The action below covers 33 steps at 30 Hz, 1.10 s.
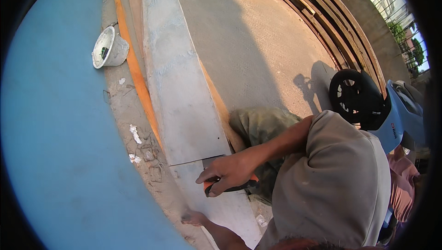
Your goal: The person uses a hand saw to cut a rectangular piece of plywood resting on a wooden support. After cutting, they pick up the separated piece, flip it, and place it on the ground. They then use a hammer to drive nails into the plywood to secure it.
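Note:
My right hand [232,169] is wrapped round the orange-and-black handle [208,187] of a hand tool. A flat grey blade [211,161] shows just past the knuckles; most of it is hidden, so its kind is unclear. The tool is over a pale lower board [232,211], right by the straight end of a long whitish board [189,102] that stretches away from me. Near the lower board's left edge is my left hand [194,218]; its fingers are smeared and partly hidden, and whether it presses on the board cannot be told.
A blue surface [69,135] fills the left side. Beside it are an orange strip [133,66], a stained white tub [120,49] and rubble. Long planks [317,15] lie at the far right, near a light-blue vehicle [389,125] with a black wheel [338,89].

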Available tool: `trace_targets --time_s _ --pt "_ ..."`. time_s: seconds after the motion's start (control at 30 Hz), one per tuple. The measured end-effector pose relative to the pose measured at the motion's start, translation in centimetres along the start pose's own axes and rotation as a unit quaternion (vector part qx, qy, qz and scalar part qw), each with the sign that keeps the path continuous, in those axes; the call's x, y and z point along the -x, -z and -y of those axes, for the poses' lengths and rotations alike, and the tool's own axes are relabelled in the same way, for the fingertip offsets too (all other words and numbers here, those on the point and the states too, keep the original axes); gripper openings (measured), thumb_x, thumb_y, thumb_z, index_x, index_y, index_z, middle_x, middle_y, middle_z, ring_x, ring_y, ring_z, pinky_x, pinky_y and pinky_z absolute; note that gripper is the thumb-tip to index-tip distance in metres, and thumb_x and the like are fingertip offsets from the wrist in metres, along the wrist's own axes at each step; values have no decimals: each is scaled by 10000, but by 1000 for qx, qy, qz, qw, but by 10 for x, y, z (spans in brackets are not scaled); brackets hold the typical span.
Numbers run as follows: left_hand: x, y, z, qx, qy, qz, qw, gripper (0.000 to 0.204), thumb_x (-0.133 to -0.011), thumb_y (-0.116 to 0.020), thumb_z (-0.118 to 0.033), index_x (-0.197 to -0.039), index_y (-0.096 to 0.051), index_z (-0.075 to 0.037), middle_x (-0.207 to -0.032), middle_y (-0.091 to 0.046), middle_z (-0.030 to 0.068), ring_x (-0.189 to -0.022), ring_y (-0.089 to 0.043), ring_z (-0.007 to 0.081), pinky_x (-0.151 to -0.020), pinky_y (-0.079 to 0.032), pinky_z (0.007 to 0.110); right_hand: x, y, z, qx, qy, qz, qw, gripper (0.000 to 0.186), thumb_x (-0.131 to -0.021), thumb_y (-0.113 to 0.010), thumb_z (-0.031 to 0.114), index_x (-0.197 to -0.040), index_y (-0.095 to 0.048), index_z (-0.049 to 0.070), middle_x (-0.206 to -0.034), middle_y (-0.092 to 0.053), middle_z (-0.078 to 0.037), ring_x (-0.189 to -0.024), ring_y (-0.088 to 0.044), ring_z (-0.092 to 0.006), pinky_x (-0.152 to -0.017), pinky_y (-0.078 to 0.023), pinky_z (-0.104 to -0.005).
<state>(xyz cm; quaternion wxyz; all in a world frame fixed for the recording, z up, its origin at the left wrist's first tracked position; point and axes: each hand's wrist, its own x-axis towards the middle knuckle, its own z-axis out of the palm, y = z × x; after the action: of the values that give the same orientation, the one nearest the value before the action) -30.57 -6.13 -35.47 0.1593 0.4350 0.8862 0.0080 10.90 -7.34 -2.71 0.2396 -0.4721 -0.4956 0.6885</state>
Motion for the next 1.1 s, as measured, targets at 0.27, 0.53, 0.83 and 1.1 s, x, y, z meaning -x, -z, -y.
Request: trace_targets --time_s 0.27,0.53,0.83,1.1 --pt "-16 -17 9 -7 -25 -60 998 758 -908 -503 -596 -1363 -391 1 -1286 -513 202 -1145 -547 412 -938 -422 532 -9 3 -2 -40 75 -35 996 379 -914 -593 270 -981 -540 -98 -755 -523 -92 -670 -484 -164 -625 -429 -341" --pt "-14 -5 0 -8 -8 -47 999 738 -900 -533 -565 -1345 -413 11 -1225 -551 208 -1094 -570 427 -899 -429 543 -9 4 8 -69 62 -58 994 350 -834 -625 292 -899 -581 -49 -756 -584 -103 -671 -530 -176 -606 -446 -344" --pt "-17 -12 7 -11 -16 -70 997 716 -915 -518 -545 -1361 -415 6 -1252 -570 208 -1070 -595 429 -864 -448 546 -14 -1 -4 -52 78 -58 994 485 -847 -623 329 -1065 -589 -102 -766 -624 -164 -717 -595 -223 -655 -468 -348" --pt "-19 -18 11 21 -5 -45 999 715 -930 -484 -538 -1391 -412 4 -1350 -514 169 -1167 -552 385 -952 -405 517 -17 9 -6 4 101 -40 994 476 -839 -628 350 -1053 -609 -76 -750 -628 -142 -661 -590 -215 -634 -472 -355"
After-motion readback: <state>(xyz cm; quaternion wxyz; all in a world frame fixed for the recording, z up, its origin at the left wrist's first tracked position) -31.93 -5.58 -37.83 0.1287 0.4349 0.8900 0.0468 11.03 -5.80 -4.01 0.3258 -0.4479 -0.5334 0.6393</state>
